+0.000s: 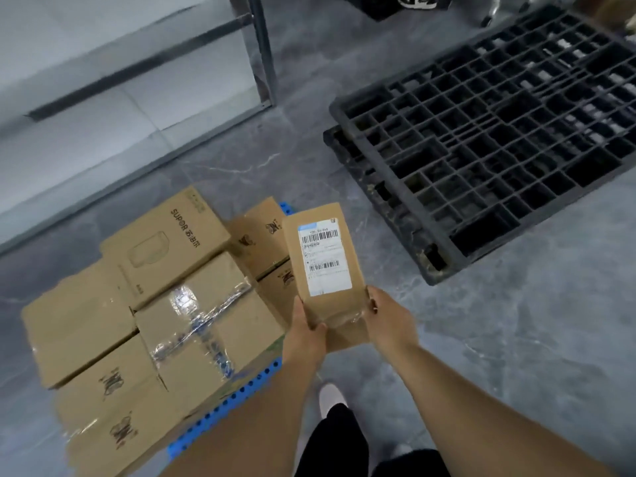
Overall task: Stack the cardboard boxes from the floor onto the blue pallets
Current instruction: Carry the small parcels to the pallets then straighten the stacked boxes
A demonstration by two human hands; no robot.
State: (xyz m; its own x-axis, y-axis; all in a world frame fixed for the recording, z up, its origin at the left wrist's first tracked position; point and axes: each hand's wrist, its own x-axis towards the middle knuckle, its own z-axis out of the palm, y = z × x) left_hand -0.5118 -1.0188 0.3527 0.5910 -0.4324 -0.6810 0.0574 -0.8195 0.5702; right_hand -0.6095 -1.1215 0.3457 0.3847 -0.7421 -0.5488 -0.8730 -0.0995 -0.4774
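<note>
A grey marbled floor (499,321) fills most of the view, with a pale wall and a metal frame (263,49) at the far left. On the far right lie two black grid pallets (499,132), one stacked on the other and slightly offset, their open cells dark. At the near left a blue pallet (220,411) shows only along its studded near edge and at one far corner, the rest covered by a cluster of cardboard boxes packed close together. The biggest of these, a box printed with SUPOR (165,246), sits at the far side of the cluster; just near of it a box wrapped in clear tape (206,321) glints, with a plain box (79,321) to its left and logo-printed boxes (113,407) nearest the camera. More logo boxes (258,235) stand at the right of the cluster. Held in the air just right of that cluster, above the pallet's right edge, is a small flat cardboard box (323,266) with a white barcode label (323,256) facing up, its far end tilted away. The left hand (306,332) grips its near left corner, thumb on top and fingers curled beneath; the right hand (385,318) holds the near right edge, fingertips pressed against the side. Below the arms a pale shoe (330,397) and dark trousers (337,442) show.
</note>
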